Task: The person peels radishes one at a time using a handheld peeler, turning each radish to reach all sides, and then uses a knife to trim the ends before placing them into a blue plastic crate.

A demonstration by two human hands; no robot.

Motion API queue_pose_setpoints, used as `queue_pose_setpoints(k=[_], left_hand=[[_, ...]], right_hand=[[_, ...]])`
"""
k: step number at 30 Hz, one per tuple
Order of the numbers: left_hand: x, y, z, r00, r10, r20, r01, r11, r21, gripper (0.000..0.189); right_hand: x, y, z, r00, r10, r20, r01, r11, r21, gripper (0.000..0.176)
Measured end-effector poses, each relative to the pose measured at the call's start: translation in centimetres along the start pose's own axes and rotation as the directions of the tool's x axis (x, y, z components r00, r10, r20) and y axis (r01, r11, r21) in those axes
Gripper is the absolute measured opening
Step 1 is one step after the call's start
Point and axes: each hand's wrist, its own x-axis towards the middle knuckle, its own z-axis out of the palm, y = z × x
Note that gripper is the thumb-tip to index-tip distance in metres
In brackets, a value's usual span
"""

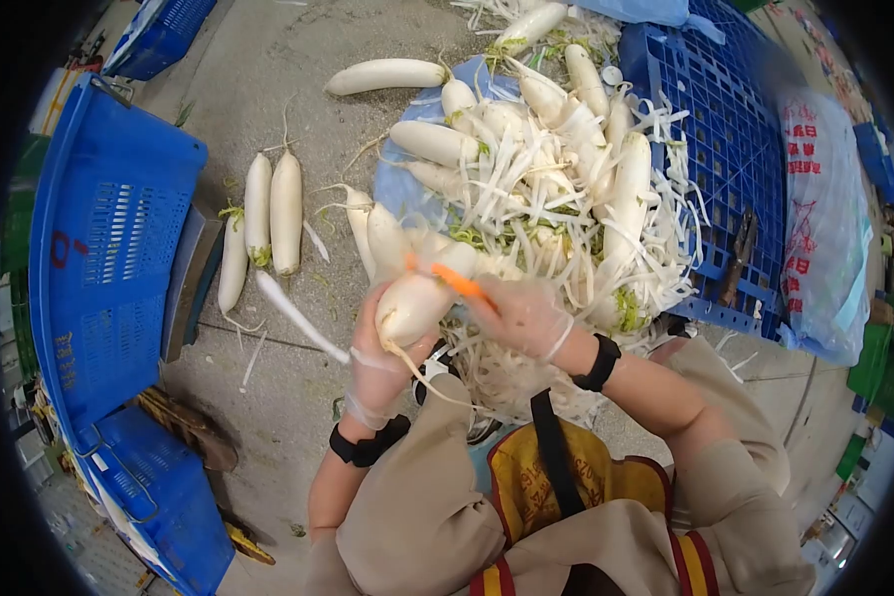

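Note:
Gloved in thin clear plastic, my left hand (379,350) is wrapped round a white daikon radish (414,308), its thin root tip pointing toward me. My right hand (524,316), in the same kind of glove, grips an orange peeler (459,282) whose head lies against the radish and is blurred. Just beyond, a pile of daikon radishes (628,199) is mixed with long white peel strips (526,189) on blue plastic. A long strip of peel (303,320) is to the left of my left hand.
Three daikons (286,214) lie on the concrete floor at left, near a tilted blue crate (109,258). Another blue crate (710,149) stands at right, beside a printed plastic bag (822,228). Peel shavings (512,372) are heaped between my legs.

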Motion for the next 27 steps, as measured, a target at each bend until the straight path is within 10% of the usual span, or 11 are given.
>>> queue_pose_setpoints(k=[10, 27], left_hand=[[-0.1, 0.2, -0.1, 0.997, -0.001, 0.075, 0.003, 1.0, -0.027, 0.064], [0.8, 0.6, 0.8, 0.988, 0.083, 0.134, -0.097, 0.99, 0.102, 0.066]], right_hand=[[-1.6, -4.4, -4.1, 0.965, -0.257, -0.055, 0.255, 0.966, -0.035, 0.016], [-0.7, 1.1, -0.7, 0.991, -0.119, 0.059, 0.118, 0.993, 0.015, 0.016]])
